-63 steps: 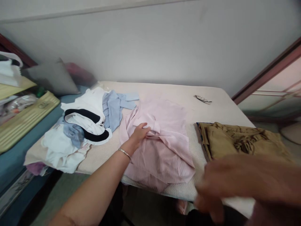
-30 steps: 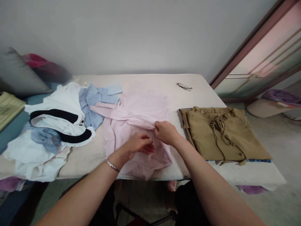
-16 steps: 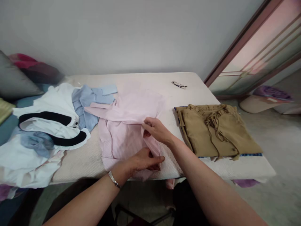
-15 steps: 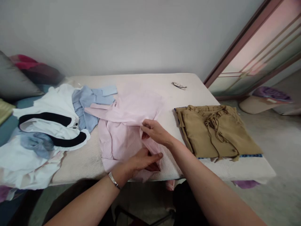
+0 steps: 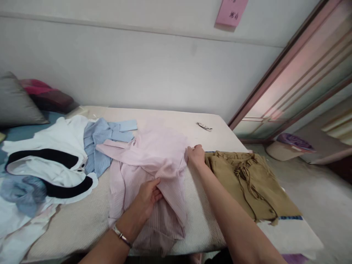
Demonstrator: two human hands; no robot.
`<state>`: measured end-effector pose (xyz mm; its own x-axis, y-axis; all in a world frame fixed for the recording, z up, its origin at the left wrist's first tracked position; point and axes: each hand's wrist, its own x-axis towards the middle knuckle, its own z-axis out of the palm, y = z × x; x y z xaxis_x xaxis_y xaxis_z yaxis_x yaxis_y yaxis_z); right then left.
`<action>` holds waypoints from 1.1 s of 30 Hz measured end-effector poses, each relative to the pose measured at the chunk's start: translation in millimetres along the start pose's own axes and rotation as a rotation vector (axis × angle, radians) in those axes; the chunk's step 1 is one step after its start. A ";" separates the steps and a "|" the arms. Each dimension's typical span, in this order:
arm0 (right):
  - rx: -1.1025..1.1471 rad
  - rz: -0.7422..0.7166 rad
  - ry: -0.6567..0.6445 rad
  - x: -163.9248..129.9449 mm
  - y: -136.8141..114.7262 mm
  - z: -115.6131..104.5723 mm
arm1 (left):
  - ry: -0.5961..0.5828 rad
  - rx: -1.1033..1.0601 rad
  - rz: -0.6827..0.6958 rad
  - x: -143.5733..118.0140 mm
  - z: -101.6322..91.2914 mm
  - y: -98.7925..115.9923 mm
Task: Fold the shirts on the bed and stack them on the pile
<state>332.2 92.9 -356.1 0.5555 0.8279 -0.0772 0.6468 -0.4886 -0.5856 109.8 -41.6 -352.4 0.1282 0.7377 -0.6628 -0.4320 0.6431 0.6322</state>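
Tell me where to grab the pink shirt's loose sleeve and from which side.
Take the pink shirt by its sleeve near the cuff end, coming from the left: it lies flat, stretched out over the blue shirt, clear of both hands.

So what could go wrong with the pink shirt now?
The pink shirt already hangs over the near edge of the table, so it might slide off. The left hand only presses it flat and the right hand holds just its far corner, so a hard tug could bunch the folds. The right forearm passes close by the folded brown garment and might ruffle it.
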 end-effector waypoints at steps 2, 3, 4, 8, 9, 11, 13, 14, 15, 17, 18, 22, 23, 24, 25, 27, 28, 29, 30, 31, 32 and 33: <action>-0.022 0.071 0.012 30.1 -8.8 7.4 | 0.057 -0.001 0.090 6.8 2.3 -2.3; -0.031 0.097 0.008 42.9 -12.7 11.7 | 0.078 0.016 0.135 10.0 3.4 -4.3; -0.038 0.110 -0.005 54.0 -15.8 16.0 | 0.079 0.044 0.170 12.7 4.6 -6.2; -0.043 0.072 -0.071 83.8 -19.0 28.2 | -0.105 0.222 0.245 14.4 11.2 -5.9; -0.041 0.057 -0.076 87.9 -18.5 29.3 | -0.134 0.301 0.272 11.9 13.0 -3.6; -0.036 0.032 -0.065 92.3 -18.6 30.2 | -0.119 0.546 0.360 3.4 15.5 1.2; -0.028 0.008 -0.039 92.2 -22.1 30.9 | -0.041 0.837 0.534 -7.4 15.5 2.9; -0.024 -0.004 -0.026 90.7 -25.5 32.0 | -0.003 0.964 0.653 -12.8 14.2 1.7; -0.020 -0.016 -0.014 88.6 -29.9 33.6 | 0.036 1.068 0.776 -17.5 12.3 -0.8; -0.016 -0.040 0.003 83.3 -40.6 39.1 | 0.123 1.240 0.943 -24.1 6.8 -8.8; -0.016 -0.052 0.006 80.5 -46.2 42.8 | 0.175 1.326 0.961 -25.8 3.7 -13.3; -0.015 -0.127 -0.048 71.1 -63.9 57.4 | 0.312 1.613 0.754 -26.5 -5.1 -23.3; -0.011 -0.154 -0.073 69.1 -66.4 59.3 | 0.309 1.657 0.690 -26.7 -5.8 -23.1; -0.007 -0.181 -0.093 67.1 -68.1 60.2 | 0.298 1.691 0.637 -27.1 -6.0 -22.0; -0.004 -0.207 -0.106 64.8 -69.0 60.0 | 0.286 1.717 0.591 -28.0 -5.8 -20.5; -0.001 -0.239 -0.099 58.2 -68.2 57.8 | 0.262 1.753 0.519 -30.2 -4.7 -17.6; -0.004 -0.249 -0.082 53.5 -66.4 57.0 | 0.256 1.762 0.495 -31.3 -4.2 -16.7; -0.020 -0.265 -0.063 47.6 -63.6 57.0 | 0.253 1.766 0.477 -32.0 -4.0 -16.2; -0.053 -0.301 -0.049 40.8 -59.6 58.3 | 0.256 1.764 0.465 -32.4 -4.0 -16.0; -0.105 -0.362 -0.041 33.4 -54.6 61.1 | 0.256 1.759 0.463 -32.4 -4.2 -16.0; -0.174 -0.442 -0.044 26.1 -48.9 64.9 | 0.251 1.751 0.468 -32.2 -4.6 -15.8; -0.252 -0.523 -0.059 19.4 -43.0 69.4 | 0.246 1.746 0.477 -32.1 -5.0 -15.4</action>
<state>278.9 149.0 -388.4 0.1034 0.9872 0.1216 0.9359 -0.0552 -0.3481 107.9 -76.2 -342.8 0.0981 0.9616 -0.2562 0.9526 -0.0163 0.3037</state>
